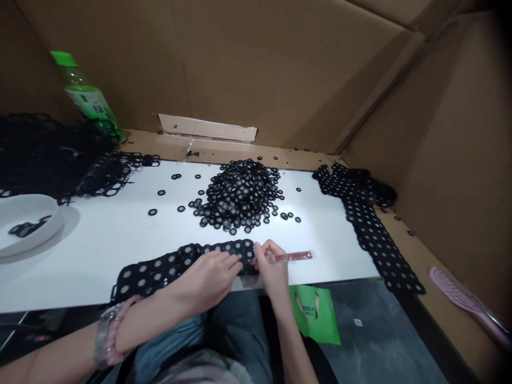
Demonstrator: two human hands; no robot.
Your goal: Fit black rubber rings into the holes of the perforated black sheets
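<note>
A black rubber strip full of round holes lies along the near edge of the white board. My left hand rests on the strip's right end, fingers curled and pressing it down. My right hand is closed in a pinch at that same end and holds a thin red tool in a clear sleeve pointing right. Behind the hands sits a heap of small black rings.
A second perforated strip hangs over the board's right end. Black mesh offcuts, a green-capped bottle and a white bowl stand at left. Cardboard walls surround the space. A pink brush lies at right, a green bag below.
</note>
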